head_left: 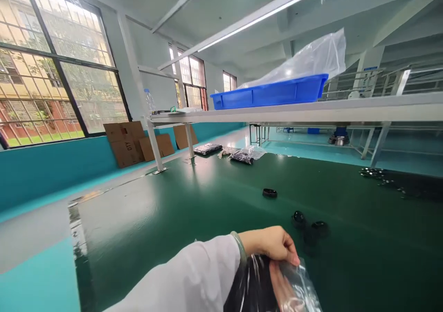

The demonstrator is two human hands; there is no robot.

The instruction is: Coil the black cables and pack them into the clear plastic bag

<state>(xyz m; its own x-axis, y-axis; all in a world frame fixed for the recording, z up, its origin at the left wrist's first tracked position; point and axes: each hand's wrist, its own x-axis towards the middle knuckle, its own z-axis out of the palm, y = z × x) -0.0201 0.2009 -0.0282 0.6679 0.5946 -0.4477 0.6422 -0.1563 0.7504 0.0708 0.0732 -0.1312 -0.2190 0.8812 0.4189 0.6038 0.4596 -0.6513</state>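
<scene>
With left hand (277, 243), pinching clear plastic bag (304, 284) at lower centre, apparently loaded, not visibly sealed yet!

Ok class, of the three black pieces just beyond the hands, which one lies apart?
The leftmost black piece, farthest from the left hand; the middle piece and rightmost piece sit close together.

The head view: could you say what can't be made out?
All in the head view:
Clear bag: lower end cut off by bottom edge.
Right hand: seen through plastic, cut off below.
Blue tray: inside hidden by its wall.
Dark pile: cut off by right edge.
</scene>
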